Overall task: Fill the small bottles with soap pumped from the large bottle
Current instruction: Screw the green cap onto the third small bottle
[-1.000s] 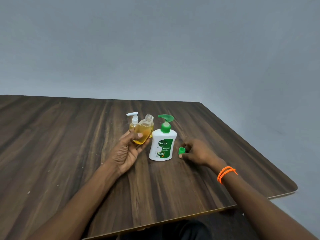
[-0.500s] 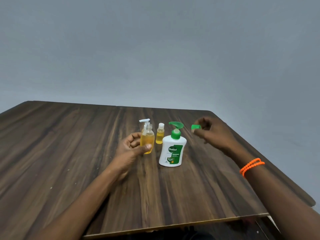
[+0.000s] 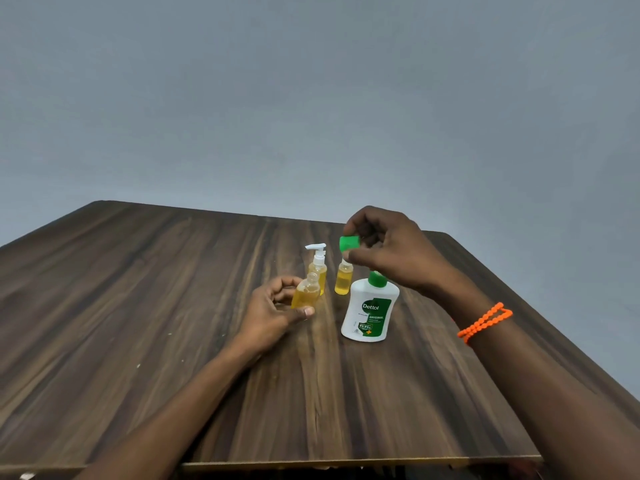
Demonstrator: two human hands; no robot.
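The large white soap bottle (image 3: 369, 311) with a green label stands on the wooden table (image 3: 138, 306); its green pump head is hidden behind my right hand. My left hand (image 3: 273, 311) grips a small open-necked bottle (image 3: 306, 292) of yellow soap, upright on the table. My right hand (image 3: 391, 249) pinches a green cap (image 3: 349, 243) above and to the right of that bottle. Behind stand a small yellow bottle with a white pump (image 3: 318, 263) and another small yellow bottle (image 3: 344, 280).
The table's right edge (image 3: 554, 344) and front edge (image 3: 346, 464) are near. An orange bead bracelet (image 3: 485, 322) sits on my right wrist. A plain grey wall lies behind the table.
My right hand has lifted the green cap from the table and carried it left, over the bottles. My left hand has stood its small bottle upright. The camera has tilted upward.
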